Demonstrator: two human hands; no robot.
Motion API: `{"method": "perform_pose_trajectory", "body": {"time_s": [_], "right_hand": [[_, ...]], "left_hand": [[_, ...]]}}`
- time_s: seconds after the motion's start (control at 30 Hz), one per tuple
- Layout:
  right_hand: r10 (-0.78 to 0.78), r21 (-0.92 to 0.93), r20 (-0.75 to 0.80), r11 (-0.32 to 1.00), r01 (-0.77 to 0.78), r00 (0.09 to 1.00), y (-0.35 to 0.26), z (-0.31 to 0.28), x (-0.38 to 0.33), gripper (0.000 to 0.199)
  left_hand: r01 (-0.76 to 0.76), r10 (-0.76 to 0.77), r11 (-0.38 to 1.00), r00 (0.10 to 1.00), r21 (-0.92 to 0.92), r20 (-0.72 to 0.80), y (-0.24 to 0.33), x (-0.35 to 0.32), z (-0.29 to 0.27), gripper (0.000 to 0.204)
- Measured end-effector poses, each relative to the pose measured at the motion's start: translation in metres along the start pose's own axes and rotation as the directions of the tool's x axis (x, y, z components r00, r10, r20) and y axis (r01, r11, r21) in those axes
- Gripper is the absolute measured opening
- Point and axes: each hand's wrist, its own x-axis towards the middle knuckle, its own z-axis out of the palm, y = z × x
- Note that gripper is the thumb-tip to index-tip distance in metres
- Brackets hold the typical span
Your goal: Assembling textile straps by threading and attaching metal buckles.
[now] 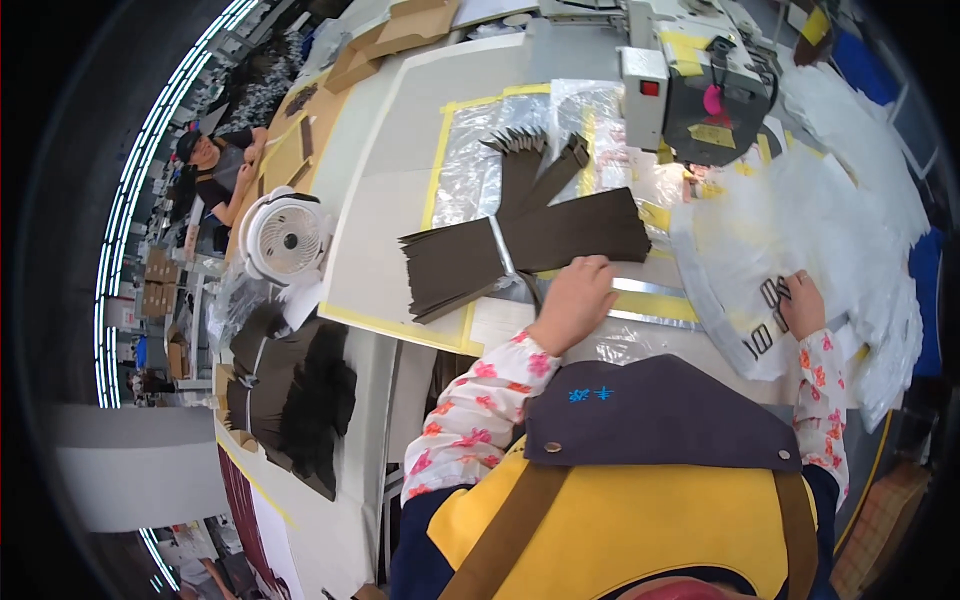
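L grip [575, 308]: centre of frame, palm down, fingers together & loosely bent, fingertips by lower edge of the brown strip bundle [570, 240]. Undersides hidden, can't tell if it's holding a strip or just resting.

R grip [803, 305]: right of frame, fingers bent, tips right at the top of the dark rings [775, 297]. Gap btwn thumb & fingers not visible, so can't tell if one's pinched or only touched.

Bundle: mid-frame on the desk [385, 240], lying approx L-R w/ right end a bit higher. Flat strips, stacked, dark brown, matte; left ends fanned/uneven, right end neater. Pale band [501, 247] wrapped round it near the middle. Two more strip groups [520, 180] just above, lower ends meeting the bundle, the left one w/ splayed tips.

Rings: several, rectangular, thin frames, scattered on white translucent sheeting [725, 240], right of frame.
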Motion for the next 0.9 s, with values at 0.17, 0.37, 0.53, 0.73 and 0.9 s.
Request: {"method": "perform_pose_trajectory", "body": {"time_s": [0.17, 0.37, 0.53, 0.73, 0.9], "right_hand": [[-0.07, -0.028, -0.13, 0.997, 0.067, 0.989, 0.03, 0.014, -0.013, 0.014], [-0.03, 0.175, -0.378, 0.979, 0.103, 0.925, -0.018, -0.032, -0.001, 0.014], [-0.006, 0.77, -0.168, 0.624, 0.135, 0.986, -0.118, -0.021, 0.031, 0.019], [-0.003, 0.965, 0.144, 0.222, -0.139, 0.99, -0.161, -0.004, 0.035, 0.012], [-0.022, 0.975, 0.221, 0.031, -0.22, 0.975, -0.171, 0.014, 0.039, 0.023]], "left_hand": [[-0.117, 0.135, 0.974, 0.988, 0.195, -0.079, -0.008, 0.013, 0.038, 0.027], [-0.156, 0.187, 0.966, 0.972, 0.206, -0.14, -0.011, 0.007, 0.033, 0.031], [-0.142, 0.172, 0.97, 0.975, 0.196, -0.144, -0.023, 0.004, 0.026, 0.032], [-0.159, 0.174, 0.974, 0.981, 0.162, -0.082, -0.022, 0.003, 0.035, 0.024], [-0.106, 0.1, 0.993, 0.988, 0.044, 0.122, -0.019, 0.023, 0.039, 0.009]]}}
